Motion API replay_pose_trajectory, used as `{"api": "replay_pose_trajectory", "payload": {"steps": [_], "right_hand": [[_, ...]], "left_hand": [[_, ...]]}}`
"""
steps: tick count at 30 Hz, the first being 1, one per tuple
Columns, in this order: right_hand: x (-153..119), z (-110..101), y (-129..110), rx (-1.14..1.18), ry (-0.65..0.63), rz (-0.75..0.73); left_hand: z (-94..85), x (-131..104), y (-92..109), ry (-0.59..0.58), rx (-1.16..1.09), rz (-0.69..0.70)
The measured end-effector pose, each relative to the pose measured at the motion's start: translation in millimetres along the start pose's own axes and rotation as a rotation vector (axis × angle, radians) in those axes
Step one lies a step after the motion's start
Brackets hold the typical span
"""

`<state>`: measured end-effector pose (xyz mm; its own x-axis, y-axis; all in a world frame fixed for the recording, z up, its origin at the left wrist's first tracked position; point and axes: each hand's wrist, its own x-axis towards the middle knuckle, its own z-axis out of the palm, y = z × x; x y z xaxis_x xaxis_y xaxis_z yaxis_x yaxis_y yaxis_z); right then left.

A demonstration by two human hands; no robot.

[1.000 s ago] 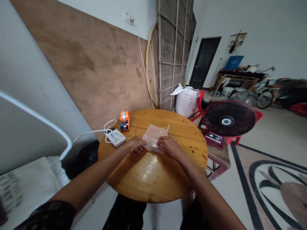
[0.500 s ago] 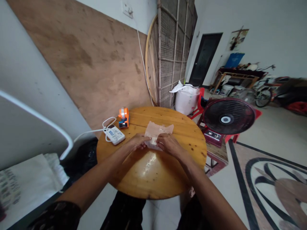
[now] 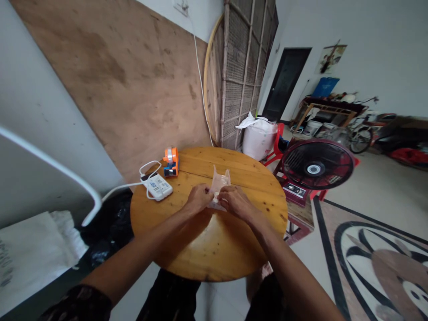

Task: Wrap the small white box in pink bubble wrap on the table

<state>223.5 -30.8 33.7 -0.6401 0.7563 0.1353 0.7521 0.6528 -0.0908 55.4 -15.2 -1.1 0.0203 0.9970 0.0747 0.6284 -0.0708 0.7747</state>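
Note:
A thin, pale pink, see-through sheet (image 3: 220, 180) lies at the middle of the round wooden table (image 3: 214, 254), its left and right sides drawn up and its far corners standing. Fingers of my left hand (image 3: 199, 197) are closed on the sheet's left edge. On the opposite side my right hand (image 3: 234, 199) has its fingers bent and pressed together at the sheet's near right part. Something small and whitish (image 3: 216, 195) shows between the fingertips, too small to name. My fingers hide much of the near part of the sheet.
An orange and blue tape dispenser (image 3: 171, 161) and a white power strip (image 3: 158, 186) with its cable stand at the table's back left. To the right is a dark round fan (image 3: 316, 165) on a wooden stool. A white sack (image 3: 259, 140) stands behind the table.
The sheet was spread wider and now is narrower, its sides folded up. My left hand has moved slightly up and inward; my right hand stays nearly where it was.

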Motion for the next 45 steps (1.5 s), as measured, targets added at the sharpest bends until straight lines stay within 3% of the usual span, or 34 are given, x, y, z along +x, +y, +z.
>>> {"api": "replay_pose_trajectory", "payload": {"steps": [7,16,20,28,34,40,45], "right_hand": [[1,-1,2,0.018,-0.010,-0.012],[1,-3,4,0.029,-0.026,-0.033],[3,-8,4,0.013,-0.054,-0.050],[7,-12,1,0.021,-0.056,-0.063],[6,-8,6,0.098,-0.031,-0.048],[7,-8,25,0.267,0.033,0.173],[-10,-9,34,0.278,0.014,0.234]], "left_hand": [[0.6,-5,6,-0.065,0.034,0.109],[-28.2,1,4,-0.422,-0.005,0.322],[-32.5,4,4,-0.522,-0.078,0.303],[-22.5,5,0,-0.353,0.160,0.426],[-14.1,-1,-16,-0.199,0.237,0.605],[-5.7,2,-24,-0.023,0.281,0.792],[-4.9,3,-24,-0.029,0.235,0.839]]}}
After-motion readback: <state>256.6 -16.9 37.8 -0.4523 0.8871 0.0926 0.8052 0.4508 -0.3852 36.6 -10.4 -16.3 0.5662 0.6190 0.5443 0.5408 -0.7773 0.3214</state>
